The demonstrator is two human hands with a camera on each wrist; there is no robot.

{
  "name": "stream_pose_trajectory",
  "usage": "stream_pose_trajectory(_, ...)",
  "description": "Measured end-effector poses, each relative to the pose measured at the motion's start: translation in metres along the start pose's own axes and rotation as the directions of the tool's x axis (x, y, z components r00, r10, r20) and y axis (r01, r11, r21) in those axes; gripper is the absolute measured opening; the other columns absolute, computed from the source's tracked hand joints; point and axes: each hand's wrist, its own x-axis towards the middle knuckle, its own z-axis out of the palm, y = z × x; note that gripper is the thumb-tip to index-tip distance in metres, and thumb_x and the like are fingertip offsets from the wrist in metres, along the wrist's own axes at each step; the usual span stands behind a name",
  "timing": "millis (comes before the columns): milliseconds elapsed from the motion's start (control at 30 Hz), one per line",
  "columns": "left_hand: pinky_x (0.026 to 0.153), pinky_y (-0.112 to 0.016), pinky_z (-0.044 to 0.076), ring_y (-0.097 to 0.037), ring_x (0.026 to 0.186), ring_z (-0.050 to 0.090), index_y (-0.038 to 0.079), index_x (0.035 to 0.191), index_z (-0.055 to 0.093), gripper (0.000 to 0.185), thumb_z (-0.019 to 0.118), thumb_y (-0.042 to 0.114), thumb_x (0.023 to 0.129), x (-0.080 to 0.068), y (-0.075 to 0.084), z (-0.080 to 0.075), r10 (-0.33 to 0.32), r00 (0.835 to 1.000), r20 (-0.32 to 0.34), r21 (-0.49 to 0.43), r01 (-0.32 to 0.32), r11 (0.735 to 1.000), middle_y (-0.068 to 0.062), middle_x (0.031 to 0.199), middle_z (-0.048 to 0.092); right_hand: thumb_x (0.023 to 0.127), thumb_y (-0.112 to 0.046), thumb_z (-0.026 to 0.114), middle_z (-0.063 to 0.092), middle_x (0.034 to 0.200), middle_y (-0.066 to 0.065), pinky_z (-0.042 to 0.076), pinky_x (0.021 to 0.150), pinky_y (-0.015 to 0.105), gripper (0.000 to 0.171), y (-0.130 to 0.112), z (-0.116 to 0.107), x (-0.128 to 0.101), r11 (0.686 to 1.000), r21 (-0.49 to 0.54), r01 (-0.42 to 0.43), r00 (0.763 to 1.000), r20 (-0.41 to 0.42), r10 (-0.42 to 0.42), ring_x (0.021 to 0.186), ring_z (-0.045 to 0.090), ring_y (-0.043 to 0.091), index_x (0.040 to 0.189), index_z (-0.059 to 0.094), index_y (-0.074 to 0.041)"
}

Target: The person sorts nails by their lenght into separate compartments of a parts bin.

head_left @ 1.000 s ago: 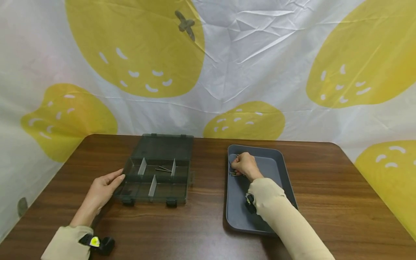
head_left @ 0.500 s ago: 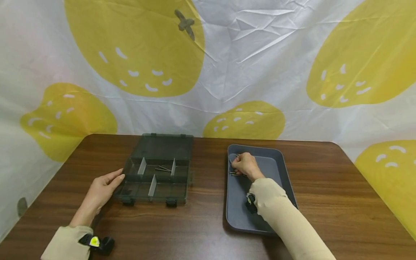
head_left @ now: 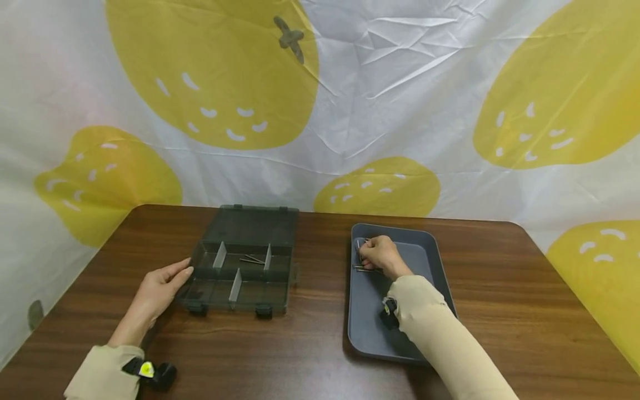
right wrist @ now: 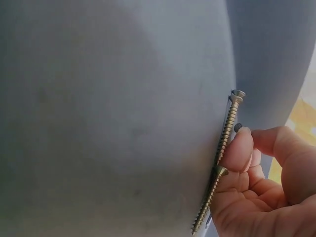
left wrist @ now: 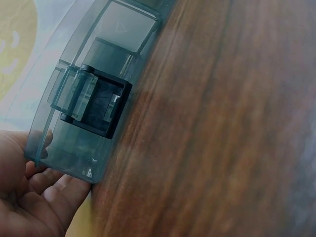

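Note:
My left hand holds the left wall of a translucent dark-green compartment box, fingers and thumb at its edge. The box lies with its lid folded back. Two thin nails lie in a rear compartment. In the left wrist view, a black latch shows on the box's front. Over a grey tray, my right hand pinches a nail, whose dark round head shows at the thumb tip; the fingers hide most of its shank. Brass-coloured screws lie right beside these fingers.
Light grey dividers split the box into compartments. The tray stands to the right of the box on a brown wooden table. A white curtain with yellow fruit prints hangs behind the table's back edge.
My right hand has shifted slightly right, away from the tray's left wall, and more of the thin nail shows at its fingertips. The left hand stays on the box.

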Motion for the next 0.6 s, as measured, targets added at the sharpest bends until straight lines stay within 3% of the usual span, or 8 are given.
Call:
stream_pose_trajectory(367, 0.107, -0.058, 0.029, -0.045, 0.134, 0.029, -0.002, 0.143, 0.036, 0.061, 0.044, 0.039, 0.099, -0.001, -0.001, 0.001, -0.010, 1.000, 0.002, -0.007, 0.010, 1.000, -0.025, 0.145, 0.034, 0.090, -0.001, 0.050, 0.054, 0.061, -0.001, 0.050, 0.049, 0.015, 0.017, -0.002, -0.008, 0.000, 0.984, 0.161, -0.075, 0.997, 0.026, 0.072, 0.050, 0.054, 0.003, 0.096, 0.059, 0.012)
stream_pose_trajectory(600, 0.107, -0.058, 0.029, -0.045, 0.135, 0.029, -0.003, 0.143, 0.036, 0.061, 0.044, 0.040, 0.099, 0.000, 0.000, 0.000, -0.007, 1.000, -0.001, -0.006, 0.007, 1.000, -0.025, 0.145, 0.034, 0.090, 0.001, 0.048, 0.054, 0.059, -0.003, 0.049, 0.049, 0.013, 0.021, -0.009, -0.013, -0.001, 0.946, 0.320, -0.043, 0.999, -0.003, 0.046, 0.050, 0.053, 0.001, 0.103, 0.055, 0.015)
